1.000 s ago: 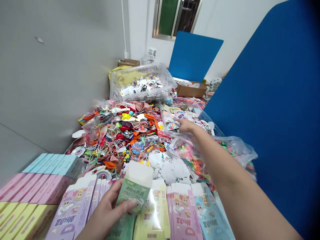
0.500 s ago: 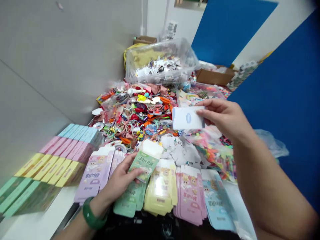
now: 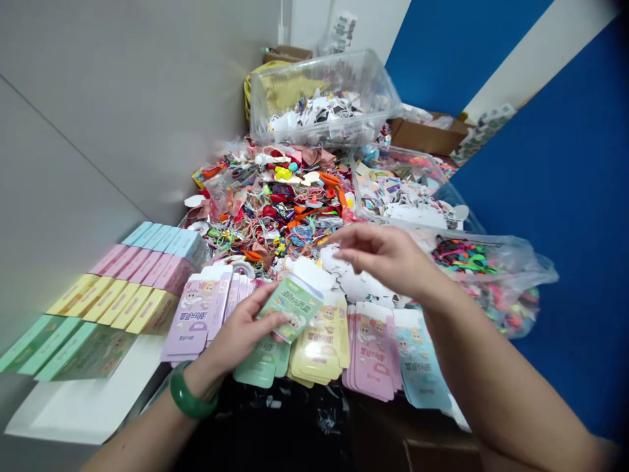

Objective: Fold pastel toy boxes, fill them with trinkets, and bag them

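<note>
Gray wall (image 3: pixel 98 85) on the left, smooth and flat, crossed by a thin dark seam (image 3: pixel 73 147) slanting down toward the right. White wall (image 3: pixel 376 23) at the back, with a pale cord (image 3: pixel 282 14) running straight down near the corner. Blue on the right: back panel (image 3: pixel 457 46), cut off by the top edge, and near panel (image 3: pixel 555 196), larger in view and filling most of that side, with a slanting strip of white between. Brown carton (image 3: pixel 422 139) just below the back panel. White board (image 3: pixel 83 406) at lower left. Light bright and cool, brushing the gray softly.
</note>
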`<action>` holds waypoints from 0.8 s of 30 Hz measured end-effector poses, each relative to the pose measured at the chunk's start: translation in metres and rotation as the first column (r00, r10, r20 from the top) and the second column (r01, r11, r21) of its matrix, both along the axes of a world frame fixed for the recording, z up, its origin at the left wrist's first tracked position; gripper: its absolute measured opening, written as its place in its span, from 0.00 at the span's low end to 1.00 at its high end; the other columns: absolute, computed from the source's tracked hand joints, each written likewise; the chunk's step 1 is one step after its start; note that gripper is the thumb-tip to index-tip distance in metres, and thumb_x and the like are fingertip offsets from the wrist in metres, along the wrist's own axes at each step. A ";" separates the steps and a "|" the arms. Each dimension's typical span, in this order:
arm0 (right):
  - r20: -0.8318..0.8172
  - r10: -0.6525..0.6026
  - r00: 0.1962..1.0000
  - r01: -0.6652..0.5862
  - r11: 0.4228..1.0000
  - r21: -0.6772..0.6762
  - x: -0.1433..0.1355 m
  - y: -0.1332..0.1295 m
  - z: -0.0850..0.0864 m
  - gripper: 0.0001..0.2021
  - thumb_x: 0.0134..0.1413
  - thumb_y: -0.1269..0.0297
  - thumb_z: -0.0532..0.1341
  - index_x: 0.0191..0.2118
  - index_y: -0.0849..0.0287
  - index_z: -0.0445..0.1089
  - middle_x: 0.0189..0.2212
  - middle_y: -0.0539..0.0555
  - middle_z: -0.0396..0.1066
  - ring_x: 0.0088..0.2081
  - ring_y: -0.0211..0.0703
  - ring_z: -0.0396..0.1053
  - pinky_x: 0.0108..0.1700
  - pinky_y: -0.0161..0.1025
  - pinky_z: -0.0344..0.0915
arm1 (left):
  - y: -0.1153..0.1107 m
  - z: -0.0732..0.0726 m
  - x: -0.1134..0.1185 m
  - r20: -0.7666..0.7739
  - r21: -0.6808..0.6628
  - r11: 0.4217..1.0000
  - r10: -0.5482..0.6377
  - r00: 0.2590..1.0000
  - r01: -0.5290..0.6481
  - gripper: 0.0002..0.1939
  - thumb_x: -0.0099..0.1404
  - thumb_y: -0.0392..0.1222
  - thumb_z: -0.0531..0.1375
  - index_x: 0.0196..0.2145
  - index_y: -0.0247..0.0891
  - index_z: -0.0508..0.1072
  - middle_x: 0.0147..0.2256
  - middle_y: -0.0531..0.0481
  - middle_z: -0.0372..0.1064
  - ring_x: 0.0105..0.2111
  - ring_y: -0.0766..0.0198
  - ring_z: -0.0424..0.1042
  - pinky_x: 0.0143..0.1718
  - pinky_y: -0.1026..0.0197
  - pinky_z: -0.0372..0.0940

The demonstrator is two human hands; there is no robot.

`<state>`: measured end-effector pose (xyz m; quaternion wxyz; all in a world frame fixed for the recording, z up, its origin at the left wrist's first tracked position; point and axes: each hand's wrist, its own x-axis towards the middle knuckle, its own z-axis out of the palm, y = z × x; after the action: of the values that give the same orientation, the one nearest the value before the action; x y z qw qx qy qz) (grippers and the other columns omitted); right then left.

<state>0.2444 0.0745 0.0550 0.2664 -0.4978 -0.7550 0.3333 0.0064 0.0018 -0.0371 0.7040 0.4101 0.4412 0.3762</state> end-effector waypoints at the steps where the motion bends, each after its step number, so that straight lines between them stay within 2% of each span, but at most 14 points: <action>1: 0.016 -0.088 0.996 0.088 0.996 0.024 0.004 0.005 -0.006 0.11 0.52 0.61 0.61 0.40 0.59 0.73 0.23 0.49 0.69 0.23 0.34 0.62 0.25 0.33 0.56 | 0.001 0.000 -0.003 0.028 -0.010 0.999 0.049 0.998 -0.049 0.26 0.57 0.41 0.66 0.54 0.45 0.68 0.44 0.50 0.74 0.33 0.63 0.73 0.26 0.66 0.70; 3: 0.131 -0.203 0.970 0.196 0.979 0.062 0.013 0.015 -0.025 0.07 0.52 0.64 0.60 0.34 0.60 0.73 0.22 0.49 0.69 0.24 0.36 0.63 0.27 0.33 0.57 | 0.001 -0.001 -0.008 0.094 -0.047 0.991 0.128 0.987 -0.123 0.25 0.58 0.41 0.66 0.53 0.44 0.67 0.43 0.50 0.74 0.32 0.64 0.74 0.25 0.68 0.70; 6: 0.373 -0.204 0.905 0.192 0.979 0.068 0.022 0.023 -0.055 0.06 0.51 0.69 0.58 0.31 0.60 0.73 0.27 0.53 0.73 0.30 0.40 0.68 0.33 0.35 0.60 | 0.000 -0.002 -0.013 0.142 -0.094 0.984 0.167 0.976 -0.155 0.24 0.59 0.40 0.65 0.52 0.43 0.67 0.44 0.50 0.74 0.33 0.62 0.75 0.24 0.67 0.70; 9: 0.454 -0.188 0.871 0.165 0.982 0.089 0.019 0.021 -0.074 0.11 0.50 0.72 0.56 0.38 0.59 0.73 0.39 0.57 0.74 0.37 0.45 0.69 0.39 0.38 0.62 | -0.002 -0.002 -0.014 0.111 -0.091 0.984 0.162 0.981 -0.152 0.24 0.59 0.41 0.65 0.52 0.43 0.66 0.46 0.49 0.74 0.36 0.60 0.76 0.26 0.66 0.71; 12: 0.440 -0.149 0.885 0.103 0.987 0.127 0.008 0.014 -0.079 0.16 0.51 0.71 0.55 0.45 0.58 0.72 0.48 0.57 0.70 0.45 0.47 0.68 0.46 0.40 0.62 | -0.002 -0.001 -0.014 0.096 -0.076 0.981 0.188 0.977 -0.181 0.23 0.59 0.40 0.66 0.51 0.41 0.67 0.44 0.49 0.75 0.35 0.59 0.76 0.27 0.65 0.71; 14: 0.418 -0.080 0.905 0.019 0.989 0.147 -0.005 0.007 -0.081 0.14 0.53 0.69 0.55 0.45 0.59 0.71 0.47 0.58 0.70 0.48 0.48 0.66 0.48 0.41 0.61 | -0.001 0.001 -0.014 0.117 -0.064 0.973 0.230 0.966 -0.224 0.23 0.58 0.40 0.66 0.51 0.40 0.67 0.44 0.49 0.75 0.37 0.59 0.76 0.30 0.64 0.71; 16: 0.381 -0.001 0.925 -0.042 0.994 0.103 -0.019 0.001 -0.087 0.13 0.53 0.65 0.57 0.45 0.59 0.71 0.44 0.59 0.70 0.46 0.48 0.66 0.47 0.41 0.61 | 0.000 0.004 -0.013 0.142 -0.045 0.965 0.262 0.955 -0.258 0.23 0.58 0.40 0.66 0.51 0.40 0.67 0.44 0.48 0.75 0.38 0.58 0.76 0.32 0.63 0.72; 18: 0.334 0.035 0.942 -0.042 0.999 0.014 -0.032 -0.002 -0.095 0.13 0.51 0.63 0.60 0.44 0.59 0.71 0.41 0.58 0.70 0.43 0.48 0.66 0.44 0.41 0.61 | 0.001 0.006 -0.013 0.145 -0.031 0.962 0.272 0.951 -0.270 0.22 0.58 0.40 0.66 0.50 0.40 0.67 0.45 0.48 0.75 0.39 0.57 0.76 0.31 0.63 0.71; 21: 0.281 0.026 0.960 -0.002 0.996 -0.085 -0.040 -0.001 -0.108 0.06 0.49 0.66 0.60 0.34 0.60 0.72 0.33 0.56 0.71 0.36 0.44 0.66 0.37 0.38 0.60 | 0.001 0.008 -0.012 0.140 -0.029 0.959 0.282 0.949 -0.281 0.23 0.57 0.42 0.66 0.50 0.41 0.68 0.45 0.47 0.75 0.38 0.56 0.76 0.31 0.62 0.72; 24: 0.202 0.015 0.979 0.018 0.986 -0.163 -0.030 0.007 -0.105 0.08 0.52 0.63 0.58 0.28 0.60 0.70 0.25 0.51 0.69 0.27 0.38 0.64 0.30 0.34 0.59 | 0.001 0.008 -0.015 0.140 -0.033 0.956 0.292 0.946 -0.290 0.25 0.56 0.42 0.67 0.51 0.40 0.67 0.45 0.46 0.75 0.39 0.55 0.76 0.32 0.62 0.72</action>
<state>0.2149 0.0813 -0.0499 0.1463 -0.5501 -0.7478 0.3416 -0.0083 0.0025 -0.0293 0.6733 0.3081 0.4472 0.5018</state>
